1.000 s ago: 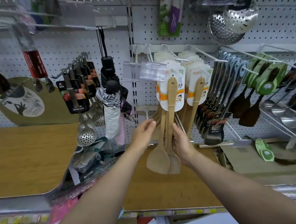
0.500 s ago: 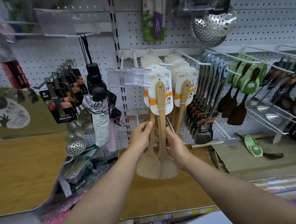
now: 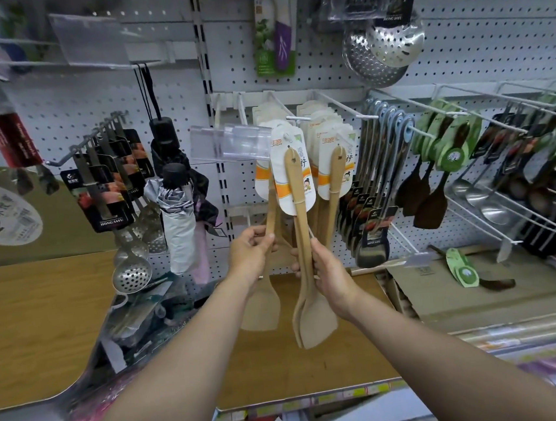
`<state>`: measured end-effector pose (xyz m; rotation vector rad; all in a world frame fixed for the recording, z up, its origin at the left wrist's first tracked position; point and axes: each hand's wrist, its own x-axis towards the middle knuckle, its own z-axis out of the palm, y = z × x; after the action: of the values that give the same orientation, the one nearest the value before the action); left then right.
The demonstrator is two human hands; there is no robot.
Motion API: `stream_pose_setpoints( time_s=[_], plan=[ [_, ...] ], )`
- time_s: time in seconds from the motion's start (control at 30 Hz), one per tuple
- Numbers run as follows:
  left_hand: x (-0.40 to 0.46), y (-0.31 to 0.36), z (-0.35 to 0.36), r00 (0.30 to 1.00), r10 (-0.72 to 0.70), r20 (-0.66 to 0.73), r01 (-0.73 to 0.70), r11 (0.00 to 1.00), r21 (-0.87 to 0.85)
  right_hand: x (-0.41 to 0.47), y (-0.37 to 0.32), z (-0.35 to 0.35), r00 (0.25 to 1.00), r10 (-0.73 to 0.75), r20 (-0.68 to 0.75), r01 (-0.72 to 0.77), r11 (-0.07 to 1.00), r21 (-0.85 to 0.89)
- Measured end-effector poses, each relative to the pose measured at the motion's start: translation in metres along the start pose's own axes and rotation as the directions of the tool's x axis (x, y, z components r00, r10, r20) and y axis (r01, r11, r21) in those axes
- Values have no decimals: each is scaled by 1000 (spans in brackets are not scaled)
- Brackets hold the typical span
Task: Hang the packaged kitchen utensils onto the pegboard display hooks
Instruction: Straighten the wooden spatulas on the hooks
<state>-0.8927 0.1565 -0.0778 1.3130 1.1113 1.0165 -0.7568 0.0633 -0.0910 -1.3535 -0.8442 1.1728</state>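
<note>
Wooden spatulas on white and orange cards [image 3: 292,178] hang from white hooks on the pegboard [image 3: 478,52] at the centre. My left hand [image 3: 251,252] grips the handle of one spatula whose blade [image 3: 262,308] hangs below it. My right hand [image 3: 330,275] holds the handles of the front spatulas, whose blades [image 3: 314,322] overlap under my fingers. A second row of carded wooden spatulas [image 3: 335,170] hangs just to the right. A clear price holder [image 3: 232,141] sticks out at the hook's front end.
Left of the spatulas hang folded umbrellas [image 3: 177,216] and carded steel skimmers [image 3: 131,272]. To the right hang blue-handled utensils [image 3: 372,221], dark spatulas on green cards [image 3: 435,202] and steel ladles [image 3: 494,210]. A wooden shelf [image 3: 26,322] and cardboard with one loose green-carded spatula [image 3: 465,270] lie below.
My left hand has closed round one spatula handle and drawn it left, apart from the bunch in my right hand. The view shifted slightly.
</note>
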Motion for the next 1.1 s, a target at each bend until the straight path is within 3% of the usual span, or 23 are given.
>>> stream_pose_setpoints(
  time_s=[0.33, 0.5, 0.7, 0.9, 1.1],
  plan=[
    [5, 10, 19, 988, -150, 40, 148, 988, 44, -4, -6, 14, 1000, 21, 0, -21, 1000, -16],
    [0, 25, 17, 969, -222, 112, 227, 974, -29, -3, -14, 21, 999, 44, 23, -44, 999, -12],
    [1, 42, 12, 970, -202, 138, 219, 968, -122, 9, -25, 21, 999, 36, -3, -36, 999, 30],
    [13, 76, 12, 995, -72, 63, 83, 975, -204, 31, -59, 21, 973, -183, -137, 206, 963, 176],
    [22, 117, 19, 998, -55, 37, 62, 968, -242, 44, -118, 35, 937, -331, -110, 347, 920, 182]
  ],
)
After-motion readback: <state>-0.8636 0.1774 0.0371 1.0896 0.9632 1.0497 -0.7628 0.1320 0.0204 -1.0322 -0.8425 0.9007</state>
